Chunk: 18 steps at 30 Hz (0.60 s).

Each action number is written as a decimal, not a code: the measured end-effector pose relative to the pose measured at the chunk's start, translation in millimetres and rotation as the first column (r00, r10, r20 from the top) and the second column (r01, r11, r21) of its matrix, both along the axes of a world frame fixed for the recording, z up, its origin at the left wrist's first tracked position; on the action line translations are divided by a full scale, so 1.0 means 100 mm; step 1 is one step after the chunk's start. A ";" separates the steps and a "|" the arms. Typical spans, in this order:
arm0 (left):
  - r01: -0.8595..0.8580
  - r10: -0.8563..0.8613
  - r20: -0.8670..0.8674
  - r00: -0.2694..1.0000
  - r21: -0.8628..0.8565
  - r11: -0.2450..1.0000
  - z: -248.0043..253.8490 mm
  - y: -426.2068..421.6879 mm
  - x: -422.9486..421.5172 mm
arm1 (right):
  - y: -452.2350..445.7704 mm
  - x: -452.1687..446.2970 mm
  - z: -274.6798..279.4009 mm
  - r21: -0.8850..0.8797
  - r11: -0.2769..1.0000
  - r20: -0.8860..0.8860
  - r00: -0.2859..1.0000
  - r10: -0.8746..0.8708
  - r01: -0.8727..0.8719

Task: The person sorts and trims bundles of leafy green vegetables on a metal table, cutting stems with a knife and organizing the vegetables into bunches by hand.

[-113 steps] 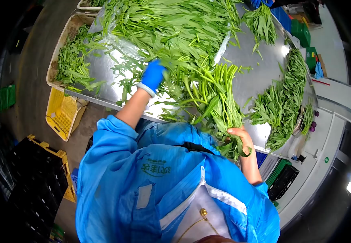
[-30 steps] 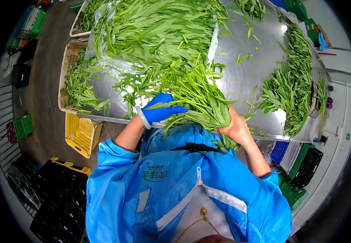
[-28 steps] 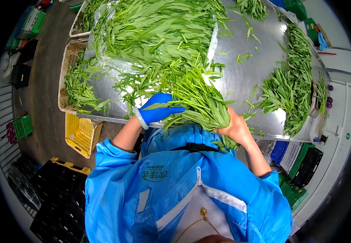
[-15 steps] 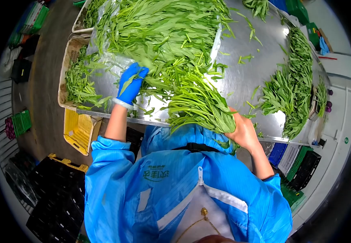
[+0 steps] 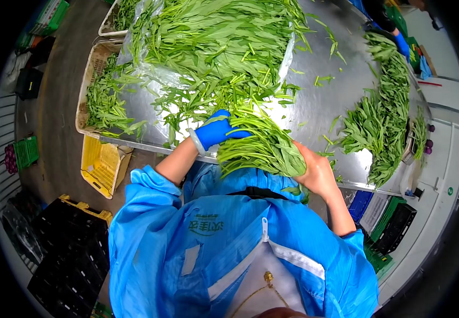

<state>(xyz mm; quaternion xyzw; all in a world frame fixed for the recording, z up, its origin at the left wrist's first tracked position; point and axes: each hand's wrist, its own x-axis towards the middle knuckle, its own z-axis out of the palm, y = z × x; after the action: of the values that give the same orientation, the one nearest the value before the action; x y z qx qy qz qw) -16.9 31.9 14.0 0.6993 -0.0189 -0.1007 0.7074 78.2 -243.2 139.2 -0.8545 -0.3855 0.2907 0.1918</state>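
Since half a second ago, the gloved left hand (image 5: 216,132) has come away from the loose leaves on the table and back to the bunch of greens (image 5: 269,148), and a co-worker's gloved hand (image 5: 402,46) has appeared at the far right. From my remote feed I see the bunch held low over the near edge of the steel table (image 5: 314,100), just in front of the blue jacket (image 5: 203,254), its stems pointing left. I make out the bare right hand (image 5: 316,169) wrapped around the leafy end, clasping it firmly. On the left I see the thumb laid along the stems, but I cannot tell whether those fingers pinch anything. Beyond, I have the large pile (image 5: 219,42) on a plastic sheet (image 5: 288,61), a long heap (image 5: 388,106) along the right side, and a leaf-filled crate (image 5: 82,100) at the left.
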 end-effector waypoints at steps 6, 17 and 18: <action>-0.063 0.065 -0.006 0.998 0.201 0.978 0.27 0.03 -0.13 | 0.00 -0.02 0.10 -0.054 0.999 -0.036 0.999 -0.003 0.001; -0.480 0.366 -0.358 0.859 -0.315 0.819 -0.05 0.46 -0.19 | -0.13 0.09 0.12 -0.031 0.999 -0.065 0.998 -0.020 0.018; -0.388 0.280 -0.296 0.913 -0.419 0.821 -0.01 0.25 -0.13 | -0.08 0.08 0.11 -0.033 0.999 -0.070 0.998 -0.004 0.001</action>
<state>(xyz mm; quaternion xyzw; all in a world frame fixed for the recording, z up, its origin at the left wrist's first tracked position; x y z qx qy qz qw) -30.1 56.4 13.4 0.4840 0.1596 -0.0442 0.8592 85.9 -250.7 149.9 -0.8472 -0.3725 0.3268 0.1915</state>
